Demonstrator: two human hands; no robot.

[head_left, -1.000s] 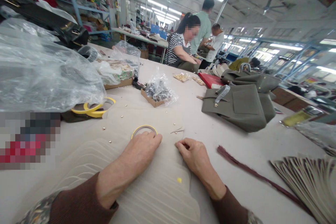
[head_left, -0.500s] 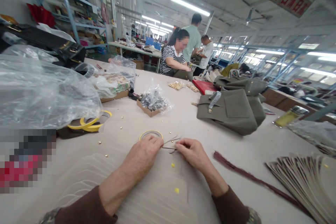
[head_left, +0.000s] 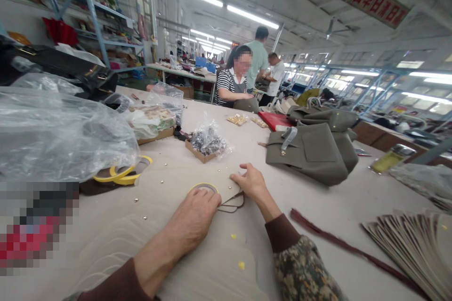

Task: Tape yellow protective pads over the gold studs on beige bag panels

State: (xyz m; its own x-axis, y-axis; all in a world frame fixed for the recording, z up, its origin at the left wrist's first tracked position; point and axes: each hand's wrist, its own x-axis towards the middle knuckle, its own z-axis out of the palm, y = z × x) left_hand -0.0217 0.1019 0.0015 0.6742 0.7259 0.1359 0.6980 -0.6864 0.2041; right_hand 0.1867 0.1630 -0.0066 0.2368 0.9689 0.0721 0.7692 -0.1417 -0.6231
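Note:
My left hand (head_left: pixel 197 214) is closed, its fingers pinched on thin beige strips with dark brown edges (head_left: pixel 232 206), which loop out to its right. A roll of yellow tape (head_left: pixel 205 185) lies under and behind those fingers. Beyond the strips, my right hand (head_left: pixel 253 184) hovers with thumb and forefinger apart. A small gold stud (head_left: pixel 230 187) is just left of it, and another gold stud (head_left: pixel 219 170) lies farther back. Below my left arm spreads an overlapped layer of beige leather pieces (head_left: pixel 208 263) with small yellow stickers on it.
Bagged dark hardware sits in a cardboard tray (head_left: pixel 200 154) ahead. At right are grey-green handbags (head_left: pixel 307 153), a dark red cord bundle (head_left: pixel 339 240) and fanned beige pieces (head_left: pixel 406 244). Plastic bags (head_left: pixel 67 131) and tape rolls (head_left: pixel 123 176) fill the left. A co-worker (head_left: pixel 235 80) sits across the table.
My right hand has let go of the strips and moved up and away, its fingers spreading. My left hand stays in place, and the strips now show as rounded loops.

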